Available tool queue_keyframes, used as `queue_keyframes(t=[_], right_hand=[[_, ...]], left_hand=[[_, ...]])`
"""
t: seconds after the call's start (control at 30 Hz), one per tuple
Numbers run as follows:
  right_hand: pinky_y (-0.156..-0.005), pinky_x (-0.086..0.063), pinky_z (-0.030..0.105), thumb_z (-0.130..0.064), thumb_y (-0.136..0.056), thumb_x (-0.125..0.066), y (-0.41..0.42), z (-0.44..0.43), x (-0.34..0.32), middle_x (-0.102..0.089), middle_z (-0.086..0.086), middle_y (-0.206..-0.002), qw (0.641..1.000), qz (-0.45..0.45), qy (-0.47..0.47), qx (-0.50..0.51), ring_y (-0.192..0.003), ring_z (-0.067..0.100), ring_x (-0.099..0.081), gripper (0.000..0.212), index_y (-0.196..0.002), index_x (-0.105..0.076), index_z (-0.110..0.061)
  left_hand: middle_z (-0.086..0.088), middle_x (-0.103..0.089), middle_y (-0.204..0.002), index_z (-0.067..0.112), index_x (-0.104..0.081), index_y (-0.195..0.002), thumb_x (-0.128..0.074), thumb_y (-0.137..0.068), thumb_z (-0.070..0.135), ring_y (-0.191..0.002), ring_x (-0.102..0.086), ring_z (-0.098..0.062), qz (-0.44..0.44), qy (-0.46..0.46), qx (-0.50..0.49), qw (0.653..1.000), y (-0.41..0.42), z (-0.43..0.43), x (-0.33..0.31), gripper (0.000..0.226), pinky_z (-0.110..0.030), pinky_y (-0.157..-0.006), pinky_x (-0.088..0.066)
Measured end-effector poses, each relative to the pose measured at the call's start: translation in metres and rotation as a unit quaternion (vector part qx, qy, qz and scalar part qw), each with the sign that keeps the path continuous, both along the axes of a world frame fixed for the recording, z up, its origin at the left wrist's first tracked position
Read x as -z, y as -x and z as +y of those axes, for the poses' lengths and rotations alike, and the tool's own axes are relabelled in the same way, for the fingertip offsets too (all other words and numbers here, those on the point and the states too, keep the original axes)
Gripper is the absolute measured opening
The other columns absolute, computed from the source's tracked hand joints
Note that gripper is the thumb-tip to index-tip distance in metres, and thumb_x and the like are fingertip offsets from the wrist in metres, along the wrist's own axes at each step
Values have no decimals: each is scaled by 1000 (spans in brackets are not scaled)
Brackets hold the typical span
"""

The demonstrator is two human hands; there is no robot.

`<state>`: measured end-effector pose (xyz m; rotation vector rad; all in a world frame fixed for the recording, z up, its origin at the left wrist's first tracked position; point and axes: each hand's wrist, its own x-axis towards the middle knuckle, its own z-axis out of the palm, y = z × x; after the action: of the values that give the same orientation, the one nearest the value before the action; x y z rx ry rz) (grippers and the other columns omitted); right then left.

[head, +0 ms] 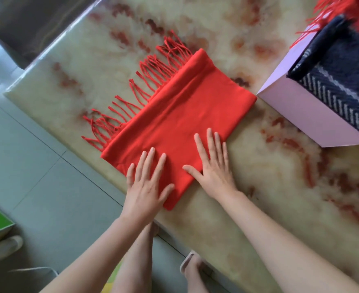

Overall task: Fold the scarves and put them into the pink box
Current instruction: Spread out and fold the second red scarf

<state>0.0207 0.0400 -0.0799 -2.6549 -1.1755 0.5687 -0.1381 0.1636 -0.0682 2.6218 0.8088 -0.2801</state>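
Folded red scarf [174,119] — flat under both hands' spread fingers [210,142].

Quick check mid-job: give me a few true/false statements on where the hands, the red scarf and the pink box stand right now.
1. The left hand and the right hand both lie flat, fingers straight, on the near end of the red scarf. True.
2. That red scarf is inside the pink box. False: it lies folded on the table, beside the box.
3. A dark striped scarf sits in the pink box. True.
4. The right hand pinches the fringe. False: the fringe lies spread on the table along the scarf's far-left edge, and neither hand touches it.
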Motion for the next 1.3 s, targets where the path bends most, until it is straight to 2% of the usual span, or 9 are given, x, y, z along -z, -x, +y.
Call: queue_keyframes(t=[0.17,0.3,0.5,0.63,0.73,0.9,1.07,1.2,1.3], right_hand=[[-107,-30,37,-21,-81,-71,62,-5,-33,-37,11,-137,904,155,-181,355,-124,24,-35,71,-141,-33,-19],[-87,-43,38,-20,-81,-72,109,17,-45,-54,7,-109,802,256,-184,508,-99,24,-53,63,-133,-36,-15],[-74,-42,34,-21,-77,-73,127,49,-38,-64,10,-93,699,301,-136,634,-82,26,-58,39,-108,-52,-8],[-64,-43,31,-20,-82,-69,134,39,-46,-67,5,-77,681,338,-178,625,-64,18,-54,18,-78,-57,-8],[-60,-47,21,-13,-83,-70,135,30,-54,-70,7,-76,666,367,-229,608,-66,16,-61,14,-80,-58,-8],[-58,-49,16,0,-85,-63,132,27,-71,-72,1,-88,630,391,-292,605,-66,22,-68,36,-102,-46,-26],[-84,-46,27,-12,-76,-48,128,18,-79,-61,-14,-100,800,334,-257,427,-86,4,-57,50,-108,-63,-47],[-94,-32,20,5,-64,-61,110,8,-82,-53,-26,-98,909,179,-215,310,-99,6,-42,69,-115,-60,-42],[-86,-34,31,-1,-61,-79,80,2,-81,-58,-15,-86,925,58,-210,310,-88,9,-37,55,-102,-68,-34]], left_hand=[[-15,-36,-142,14,-41,-140,-64,-83,20,-131,-35,-32,-105,4,-133,986,-5,68,-27,62,-43,-108,-26],[-19,-48,-125,8,-44,-134,-69,-83,24,-118,-42,-34,-60,96,-218,969,-14,103,-29,59,-36,-104,-28],[-13,-62,-102,7,-53,-115,-72,-79,35,-102,-55,-32,72,141,-187,969,-28,132,-26,49,-32,-79,-39],[-12,-53,-104,15,-66,-103,-71,-68,52,-111,-46,-31,105,146,-141,973,-30,139,-36,50,-32,-92,-34],[-7,-60,-108,19,-63,-105,-61,-52,54,-100,-56,-24,82,269,-202,938,-31,140,-52,63,-33,-92,-43],[-23,-65,-107,14,-50,-111,-77,-76,22,-79,-64,-26,44,432,-281,856,-25,138,-55,44,-42,-83,-51],[-16,-64,-104,45,-41,-106,-78,-72,19,-85,-64,-24,-42,411,-253,875,-20,140,-63,57,-32,-71,-55],[3,-51,-129,48,-42,-110,-70,-81,5,-121,-48,-5,-132,338,-159,918,-37,140,-77,59,-32,-95,-47],[11,-54,-128,45,-53,-111,-69,-77,20,-118,-48,-1,-145,313,-98,933,-64,139,-89,46,-24,-94,-41]])
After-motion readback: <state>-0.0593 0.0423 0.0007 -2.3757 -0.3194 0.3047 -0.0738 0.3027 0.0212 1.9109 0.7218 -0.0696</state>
